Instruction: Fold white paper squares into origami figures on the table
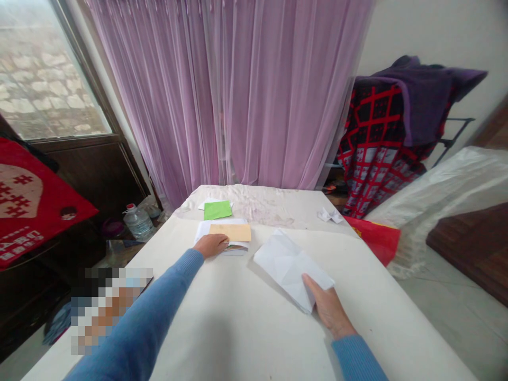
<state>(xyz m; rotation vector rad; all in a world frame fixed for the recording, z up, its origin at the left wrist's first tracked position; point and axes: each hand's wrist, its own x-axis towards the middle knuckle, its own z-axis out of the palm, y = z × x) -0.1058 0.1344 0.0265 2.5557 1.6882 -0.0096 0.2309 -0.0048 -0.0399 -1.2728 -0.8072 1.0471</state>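
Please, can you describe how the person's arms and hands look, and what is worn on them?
The blue knitted long sleeve on the left arm and the matching blue knitted long sleeve on the right arm reach the wrists, ending in snug cuffs. The bare left hand and bare right hand wear no gloves.

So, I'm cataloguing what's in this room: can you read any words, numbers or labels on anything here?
Red fabric sheet with a pale heart shape: white lines of print, too blurred to read.
Red plastic bag beyond the white table: yellow marking, too small to read.
Clear plastic water jug: nothing legible.
Tan paper rectangle, bright green paper, folded white paper: no text visible.
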